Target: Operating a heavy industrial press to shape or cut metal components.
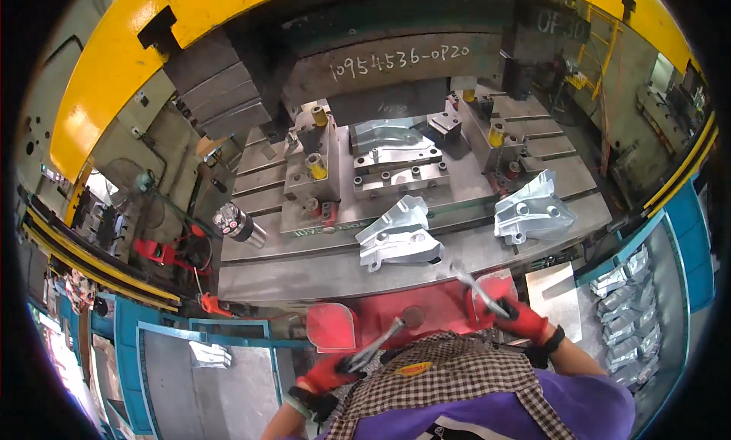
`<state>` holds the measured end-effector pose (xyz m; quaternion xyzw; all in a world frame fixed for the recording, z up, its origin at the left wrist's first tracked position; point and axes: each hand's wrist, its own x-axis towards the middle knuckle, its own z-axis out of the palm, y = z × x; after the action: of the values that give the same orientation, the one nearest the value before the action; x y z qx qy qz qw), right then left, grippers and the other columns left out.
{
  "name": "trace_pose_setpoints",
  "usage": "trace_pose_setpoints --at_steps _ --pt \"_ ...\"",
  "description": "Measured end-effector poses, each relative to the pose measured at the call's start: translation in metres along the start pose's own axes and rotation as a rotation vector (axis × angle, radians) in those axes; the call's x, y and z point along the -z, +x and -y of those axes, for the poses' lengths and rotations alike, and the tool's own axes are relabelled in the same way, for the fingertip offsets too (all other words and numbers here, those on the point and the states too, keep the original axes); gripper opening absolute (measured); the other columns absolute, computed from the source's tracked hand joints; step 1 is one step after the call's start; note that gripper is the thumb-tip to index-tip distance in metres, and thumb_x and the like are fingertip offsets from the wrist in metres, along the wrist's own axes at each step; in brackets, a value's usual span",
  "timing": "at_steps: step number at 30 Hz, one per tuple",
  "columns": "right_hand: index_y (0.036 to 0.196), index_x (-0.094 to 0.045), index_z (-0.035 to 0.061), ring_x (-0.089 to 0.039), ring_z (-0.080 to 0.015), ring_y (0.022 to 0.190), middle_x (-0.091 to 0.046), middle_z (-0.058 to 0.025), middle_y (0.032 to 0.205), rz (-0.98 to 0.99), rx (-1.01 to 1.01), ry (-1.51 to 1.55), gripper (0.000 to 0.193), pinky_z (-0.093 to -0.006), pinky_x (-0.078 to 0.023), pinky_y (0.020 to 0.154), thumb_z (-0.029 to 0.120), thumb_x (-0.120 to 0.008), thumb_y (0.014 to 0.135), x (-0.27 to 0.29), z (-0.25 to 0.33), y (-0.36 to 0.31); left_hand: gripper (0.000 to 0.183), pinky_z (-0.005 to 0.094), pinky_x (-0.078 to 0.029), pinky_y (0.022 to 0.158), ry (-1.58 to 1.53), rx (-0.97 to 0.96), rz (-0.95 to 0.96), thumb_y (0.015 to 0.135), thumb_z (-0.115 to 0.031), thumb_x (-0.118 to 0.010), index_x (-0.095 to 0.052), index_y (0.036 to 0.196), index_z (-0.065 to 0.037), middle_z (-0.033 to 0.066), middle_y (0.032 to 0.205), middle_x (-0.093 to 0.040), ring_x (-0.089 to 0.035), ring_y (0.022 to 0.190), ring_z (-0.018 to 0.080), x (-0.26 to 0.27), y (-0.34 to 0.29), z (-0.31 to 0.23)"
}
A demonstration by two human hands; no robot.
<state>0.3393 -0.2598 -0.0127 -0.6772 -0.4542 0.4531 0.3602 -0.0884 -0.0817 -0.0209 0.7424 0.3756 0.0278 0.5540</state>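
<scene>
Metal parts (401,238) lie on and around the press table (282,276): one sits in the tray (247,383) to its left, and before its front edge your gloved left hand (327,374) is closed round a gray tool (381,342). One part seems to rest in the die (403,183) at its middle, another lies near its front edge, and your right hand (525,323) grips a second tool (476,288) there. One more lies toward its right end, with a pile (628,314) beyond, so work looks partway along, though finished and unfinished parts cannot be told apart.
</scene>
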Motion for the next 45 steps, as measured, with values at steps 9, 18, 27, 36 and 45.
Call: trace_pose_setpoints --at_steps 9,18,27,36,45 --pt "0.12 -0.055 0.0149 -0.044 -0.0359 0.12 -0.049 -0.0163 0.128 0.018 0.005 -0.836 0.061 -0.0452 -0.037 0.1 0.036 -0.073 0.065 -0.03 -0.042 -0.022 0.059 0.0464 -0.033 0.103 0.74 -0.082 -0.007 0.069 -0.045 -0.069 -0.058 0.121 -0.019 0.0126 0.126 -0.053 -0.047 0.118 0.0344 -0.007 0.019 0.063" --pt "0.117 -0.06 0.0153 -0.051 -0.0318 0.117 -0.058 -0.0112 0.122 0.09 0.139 -0.828 0.054 -0.0441 -0.041 0.097 0.038 -0.068 0.068 -0.029 -0.073 0.009 0.059 0.0423 -0.04 0.097 0.577 -0.079 0.035 0.068 -0.039 -0.069 -0.058 0.121 -0.018 0.0135 0.123 -0.057 -0.051 0.115 0.0345 0.003 0.036 0.073" --pt "0.119 -0.058 0.0139 -0.045 -0.0335 0.123 -0.053 -0.0144 0.127 0.083 0.14 -0.846 0.059 -0.0438 -0.035 0.103 0.039 -0.07 0.067 -0.029 -0.089 0.008 0.057 0.0423 -0.041 0.097 0.604 0.022 0.029 0.067 -0.04 -0.069 -0.06 0.118 -0.015 0.0134 0.12 -0.059 -0.052 0.113 0.034 0.002 0.034 0.072" --pt "0.118 -0.058 0.0134 -0.045 -0.0339 0.122 -0.052 -0.0145 0.128 -0.004 0.162 -0.872 0.06 -0.0426 -0.034 0.104 0.045 -0.068 0.068 -0.031 -0.085 0.005 0.056 0.0427 -0.038 0.099 0.647 -0.17 -0.012 0.07 -0.039 -0.069 -0.059 0.118 -0.011 0.0142 0.122 -0.057 -0.049 0.117 0.0334 0.0 0.036 0.083" --pt "0.123 -0.054 0.0132 -0.043 -0.0326 0.124 -0.05 -0.0145 0.13 0.143 0.055 -0.772 0.06 -0.0423 -0.037 0.102 0.043 -0.067 0.072 -0.024 -0.073 -0.004 0.065 0.0403 -0.037 0.102 0.458 -0.128 0.038 0.07 -0.036 -0.071 -0.053 0.126 -0.01 0.0154 0.129 -0.053 -0.047 0.12 0.0345 0.001 0.026 0.047"
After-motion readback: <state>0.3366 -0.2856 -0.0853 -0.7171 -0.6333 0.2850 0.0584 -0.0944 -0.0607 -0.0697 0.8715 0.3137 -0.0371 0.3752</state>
